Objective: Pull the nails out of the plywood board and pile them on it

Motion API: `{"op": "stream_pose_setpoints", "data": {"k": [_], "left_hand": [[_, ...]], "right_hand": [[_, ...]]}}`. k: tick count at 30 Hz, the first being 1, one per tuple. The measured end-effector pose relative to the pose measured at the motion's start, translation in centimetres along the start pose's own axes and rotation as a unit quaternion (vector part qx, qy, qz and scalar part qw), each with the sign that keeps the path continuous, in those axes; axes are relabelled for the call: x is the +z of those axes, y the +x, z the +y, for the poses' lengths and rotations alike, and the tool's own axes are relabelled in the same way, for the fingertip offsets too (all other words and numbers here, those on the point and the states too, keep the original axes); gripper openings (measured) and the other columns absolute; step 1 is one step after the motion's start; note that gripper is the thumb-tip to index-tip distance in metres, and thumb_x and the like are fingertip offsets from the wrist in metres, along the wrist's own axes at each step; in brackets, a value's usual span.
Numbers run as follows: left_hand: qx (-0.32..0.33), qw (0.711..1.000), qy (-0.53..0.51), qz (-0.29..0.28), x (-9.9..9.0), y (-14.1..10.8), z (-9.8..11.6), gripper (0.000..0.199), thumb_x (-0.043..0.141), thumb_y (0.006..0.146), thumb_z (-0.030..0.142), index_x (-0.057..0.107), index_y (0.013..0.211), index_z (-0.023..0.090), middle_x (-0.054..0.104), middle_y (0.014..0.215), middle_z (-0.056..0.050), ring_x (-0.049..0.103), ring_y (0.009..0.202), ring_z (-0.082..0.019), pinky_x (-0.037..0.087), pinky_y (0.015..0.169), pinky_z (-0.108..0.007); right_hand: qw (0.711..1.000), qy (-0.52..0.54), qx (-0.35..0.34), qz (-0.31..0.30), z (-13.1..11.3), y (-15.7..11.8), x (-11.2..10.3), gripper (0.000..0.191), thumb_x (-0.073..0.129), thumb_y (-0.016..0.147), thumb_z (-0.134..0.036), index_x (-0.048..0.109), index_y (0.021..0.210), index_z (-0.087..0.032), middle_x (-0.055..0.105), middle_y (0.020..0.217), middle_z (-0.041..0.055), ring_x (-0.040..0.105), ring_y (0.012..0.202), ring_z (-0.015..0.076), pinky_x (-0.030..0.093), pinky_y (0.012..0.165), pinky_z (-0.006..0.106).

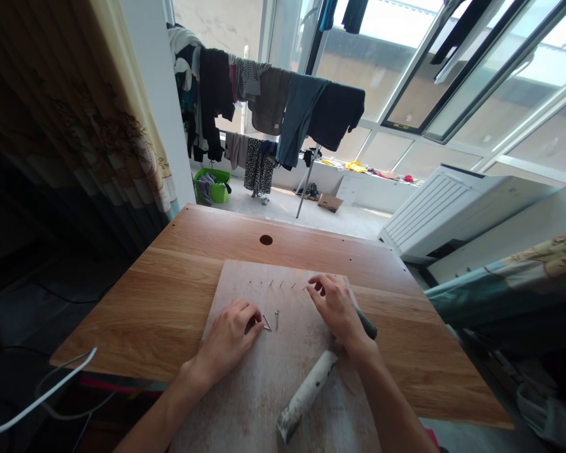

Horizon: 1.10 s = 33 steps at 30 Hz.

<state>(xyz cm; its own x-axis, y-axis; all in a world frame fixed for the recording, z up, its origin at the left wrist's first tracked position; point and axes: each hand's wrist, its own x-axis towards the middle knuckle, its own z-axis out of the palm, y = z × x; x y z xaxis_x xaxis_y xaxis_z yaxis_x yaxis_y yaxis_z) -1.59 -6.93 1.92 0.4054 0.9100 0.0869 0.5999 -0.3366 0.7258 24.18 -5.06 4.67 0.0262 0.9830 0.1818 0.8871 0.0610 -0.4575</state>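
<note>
A worn flat board (245,390) lies on the wooden table beneath both my hands. Thin nails (282,284) stand in a row near its far edge, with small dark spots to their left. My right hand (334,305) has thumb and forefinger close together at the nail on the row's right end. My left hand (233,330) is curled, its fingertips touching one of the loose nails (266,323) on the board; another loose nail (277,319) lies beside them. A whitish, scuffed cylinder (306,396) rests at the front. Behind my right wrist shows a dark rounded bar (366,324), partly hidden.
The wooden table (136,308) has a round hole (266,240) near its far edge. Beyond it stands a rack of hanging clothes (290,107), with a green basket (212,185) on the floor. A white cable (51,402) loops at the left, and a white ridged panel (434,207) leans at the right.
</note>
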Motion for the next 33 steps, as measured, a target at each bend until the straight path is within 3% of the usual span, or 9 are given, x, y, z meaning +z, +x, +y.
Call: {"op": "stream_pose_setpoints", "data": {"k": [9, 18, 25, 30, 33], "left_hand": [[0.065, 0.998, 0.003, 0.002, 0.3, -0.5, -0.9, 0.015, 0.057, 0.096, 0.019, 0.069, 0.087, 0.023, 0.070, 0.092, -0.002, 0.065, 0.093, -0.019, 0.046, 0.083, -0.030], [0.078, 0.997, 0.005, 0.005, 0.6, -0.6, -1.2, 0.010, 0.059, 0.095, 0.017, 0.067, 0.099, 0.022, 0.070, 0.097, -0.002, 0.063, 0.095, -0.020, 0.047, 0.086, -0.033], [0.071, 0.997, 0.009, 0.011, 0.4, -0.7, -0.7, 0.013, 0.054, 0.099, 0.023, 0.068, 0.098, 0.022, 0.070, 0.097, -0.003, 0.064, 0.094, -0.020, 0.048, 0.087, -0.034], [0.059, 0.998, 0.002, 0.011, 0.4, -0.6, -0.6, 0.015, 0.053, 0.099, 0.024, 0.068, 0.096, 0.022, 0.071, 0.097, -0.004, 0.065, 0.094, -0.020, 0.049, 0.085, -0.033], [0.052, 0.998, -0.012, 0.023, 0.6, -0.6, -0.8, 0.014, 0.054, 0.098, 0.025, 0.068, 0.097, 0.022, 0.071, 0.095, -0.003, 0.066, 0.090, -0.019, 0.050, 0.083, -0.031]], "right_hand": [[0.995, -0.094, 0.003, -0.007, 0.6, 1.3, 1.0, 0.016, 0.064, 0.095, -0.023, 0.070, 0.080, -0.020, 0.071, 0.085, 0.0072, 0.064, 0.084, 0.0248, 0.040, 0.075, 0.033], [0.994, -0.109, -0.027, -0.005, 0.7, 1.2, 1.2, 0.018, 0.060, 0.096, -0.019, 0.069, 0.081, -0.020, 0.069, 0.087, 0.0060, 0.063, 0.087, 0.0228, 0.041, 0.078, 0.031], [0.994, -0.093, -0.060, 0.005, 0.9, 0.9, 1.1, 0.020, 0.055, 0.098, -0.019, 0.067, 0.082, -0.022, 0.067, 0.090, 0.0079, 0.060, 0.093, 0.0260, 0.042, 0.084, 0.035], [0.996, -0.045, -0.080, 0.019, -0.4, 0.9, 0.0, 0.020, 0.051, 0.100, -0.024, 0.067, 0.088, -0.023, 0.067, 0.096, 0.0097, 0.057, 0.099, 0.0278, 0.043, 0.089, 0.039], [0.996, 0.026, -0.078, -0.028, -1.5, 0.1, -0.6, 0.019, 0.054, 0.100, -0.028, 0.068, 0.087, -0.022, 0.069, 0.090, 0.0061, 0.062, 0.090, 0.0234, 0.048, 0.085, 0.035]]}}
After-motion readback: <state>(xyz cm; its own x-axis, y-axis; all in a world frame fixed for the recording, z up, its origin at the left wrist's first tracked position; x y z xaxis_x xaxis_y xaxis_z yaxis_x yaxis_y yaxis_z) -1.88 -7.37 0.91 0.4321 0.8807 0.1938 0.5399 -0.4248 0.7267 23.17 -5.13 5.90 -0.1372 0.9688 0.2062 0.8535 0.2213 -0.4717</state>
